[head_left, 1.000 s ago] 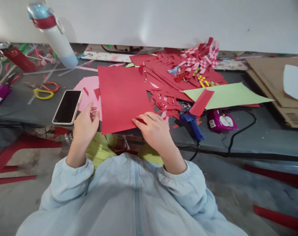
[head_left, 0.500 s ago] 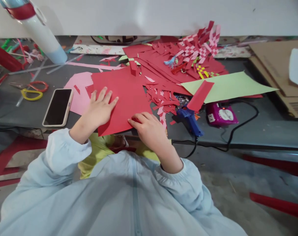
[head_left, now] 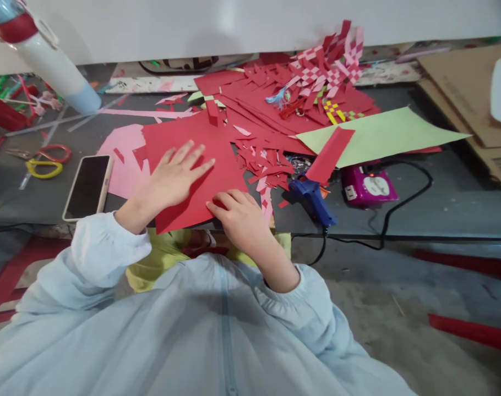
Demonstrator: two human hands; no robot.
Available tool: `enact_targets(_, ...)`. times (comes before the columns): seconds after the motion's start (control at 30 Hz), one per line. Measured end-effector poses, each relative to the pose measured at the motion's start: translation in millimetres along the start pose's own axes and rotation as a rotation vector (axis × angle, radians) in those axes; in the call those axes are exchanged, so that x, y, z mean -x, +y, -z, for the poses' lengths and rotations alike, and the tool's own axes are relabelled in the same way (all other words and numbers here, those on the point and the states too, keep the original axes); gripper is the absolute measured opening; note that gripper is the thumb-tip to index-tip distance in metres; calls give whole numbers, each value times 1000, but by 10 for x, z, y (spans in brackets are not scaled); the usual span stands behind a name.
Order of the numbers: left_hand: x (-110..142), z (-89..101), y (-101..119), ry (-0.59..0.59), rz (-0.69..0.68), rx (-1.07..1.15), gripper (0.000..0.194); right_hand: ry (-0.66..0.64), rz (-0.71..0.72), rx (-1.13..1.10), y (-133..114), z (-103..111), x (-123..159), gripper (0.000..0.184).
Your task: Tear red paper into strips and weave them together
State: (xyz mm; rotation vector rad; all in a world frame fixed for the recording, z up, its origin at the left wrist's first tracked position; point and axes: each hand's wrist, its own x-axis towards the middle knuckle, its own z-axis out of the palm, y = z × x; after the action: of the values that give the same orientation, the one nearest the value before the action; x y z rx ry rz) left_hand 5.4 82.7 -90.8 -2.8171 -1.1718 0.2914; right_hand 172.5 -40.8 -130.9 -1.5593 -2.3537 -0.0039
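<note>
A red paper sheet (head_left: 196, 137) lies on the dark table in front of me, its near edge reaching past the table edge. Spread fingers of my left hand (head_left: 172, 179) rest over the middle of this sheet, palm down. My right hand (head_left: 244, 217) is at the sheet's near right edge, thumb and curled fingers closed on it. Under the sheet's left side a pink paper piece (head_left: 124, 148) sticks out. Cut red and pink paper scraps (head_left: 262, 162) lie just beyond my right hand.
Left are a phone (head_left: 87, 187), scissors (head_left: 48, 159) and a tilted bottle (head_left: 56, 71). Right are a blue glue gun (head_left: 312, 198) with a cord, a purple box (head_left: 368, 184), a pale green sheet (head_left: 382, 135) and cardboard (head_left: 465, 93). Red paper pieces (head_left: 271, 110) are heaped behind.
My left hand has slid to the right across the red sheet, its fingers spread. My right hand keeps its place at the near edge. The whole view has shifted slightly.
</note>
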Motion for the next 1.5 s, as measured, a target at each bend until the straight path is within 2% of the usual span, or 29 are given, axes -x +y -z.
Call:
enact_targets(0.07, 15, 9, -11, -1, 26, -14, 63, -11, -4, -4, 1, -2, 1, 30)
enact_targets(0.17, 90, 58, -35, 79, 224, -52, 56, -21, -7, -12, 1, 5, 8, 32)
enact_targets(0.27, 261, 145, -31, 69, 171, -7, 51, -30, -15, -29, 2, 30, 27, 33)
enact_targets(0.4, 644, 174, 40, 70, 64, 125, 47, -31, 2, -63, 17, 80, 63, 36)
enact_targets(0.47, 864, 110, 105, 144, 93, 178, 45, -31, -3, -90, 25, 102, 79, 35)
enact_targets(0.57, 1154, -50, 260, 297, 213, 210, 35, -54, -13, -123, 31, 126, 95, 28)
enact_targets(0.67, 1338, -210, 484, 515, 362, 192, 28, -61, -8, -105, 30, 136, 99, 25)
enact_targets(0.77, 1409, -335, 724, 686, 347, 202, 26, -41, -13, -91, 29, 134, 90, 25)
enact_targets(0.83, 1413, -402, 864, 725, 265, 202, 28, -33, -29, -104, 34, 132, 75, 26)
enact_targets(0.97, 1368, -500, 1060, 748, 143, 243, 41, -51, -50, -147, 58, 153, 15, 24)
enact_targets(1.07, 1322, -555, 1150, 723, 119, 259, 51, -87, -61, -175, 81, 183, -51, 23)
enact_targets(1.3, 1283, -672, 1295, 605, 249, 157, 68, -137, -97, -227, 140, 182, -175, 20)
enact_targets(1.5, 1271, -742, 1316, 489, 307, 240, 76, -179, -117, -176, 119, 209, -240, 24)
